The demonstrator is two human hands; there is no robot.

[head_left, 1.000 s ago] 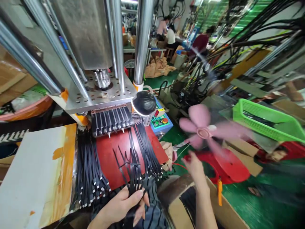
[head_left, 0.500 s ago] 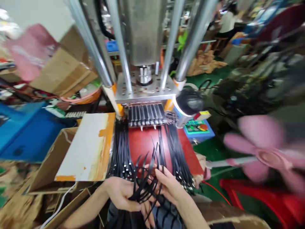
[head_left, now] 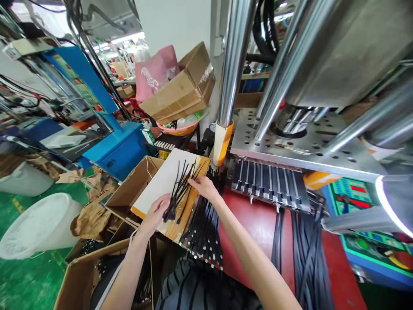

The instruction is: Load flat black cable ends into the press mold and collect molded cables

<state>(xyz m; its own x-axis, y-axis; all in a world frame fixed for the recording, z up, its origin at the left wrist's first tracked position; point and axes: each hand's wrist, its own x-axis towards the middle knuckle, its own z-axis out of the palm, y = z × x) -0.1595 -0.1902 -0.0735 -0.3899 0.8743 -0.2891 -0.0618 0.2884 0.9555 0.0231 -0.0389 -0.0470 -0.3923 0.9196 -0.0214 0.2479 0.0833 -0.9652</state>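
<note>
Cables (head_left: 180, 189) lie in a small black bunch on the white board (head_left: 158, 185). Our left hand (head_left: 155, 213) pinches the near ends; our right hand (head_left: 203, 186) rests loosely spread on the far ends. Many more cables (head_left: 203, 228) wait beside them on the red table (head_left: 258, 224).

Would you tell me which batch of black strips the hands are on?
The loose bunch on the white board, under left hand and right hand; the other piles lie untouched on the red surface.
</note>
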